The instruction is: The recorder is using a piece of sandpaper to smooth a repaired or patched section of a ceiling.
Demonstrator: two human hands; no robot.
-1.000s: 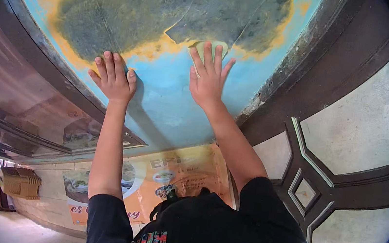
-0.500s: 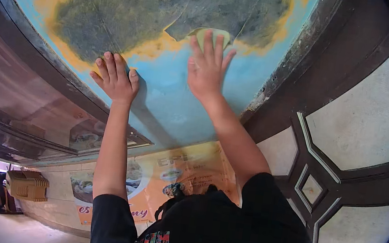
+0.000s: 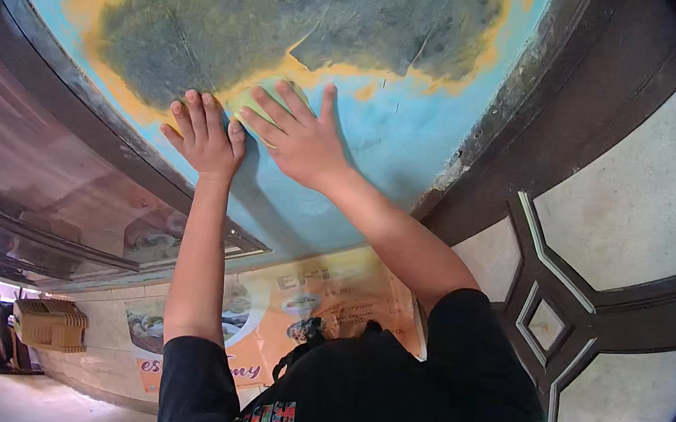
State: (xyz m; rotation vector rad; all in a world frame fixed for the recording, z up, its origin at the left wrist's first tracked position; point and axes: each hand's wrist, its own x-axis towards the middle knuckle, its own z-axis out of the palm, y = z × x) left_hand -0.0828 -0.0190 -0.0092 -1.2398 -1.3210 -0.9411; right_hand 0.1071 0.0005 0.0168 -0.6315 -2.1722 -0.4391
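In front of me is a blue wall (image 3: 380,152) with a large dark grey patch (image 3: 227,17) of worn surface, bordered by orange-yellow. My left hand (image 3: 207,138) lies flat on the wall at the lower left edge of the patch, fingers stretched, with nothing held. Beside it, my right hand (image 3: 301,134) presses a pale yellow-green sheet, apparently sandpaper (image 3: 241,100), flat against the wall. The fingers on the sheet are spread and point up and to the left. Part of the sheet is hidden under them.
A dark wooden frame (image 3: 528,125) and a panelled door (image 3: 549,324) bound the wall on the right. A dark glossy framed panel (image 3: 69,176) runs along the left. Below hangs an orange printed banner (image 3: 274,305). Stacked brown crates (image 3: 48,324) stand at the far lower left.
My right hand has slid left and slightly down with the sheet, ending close beside my left hand. The left hand has stayed in nearly the same place.
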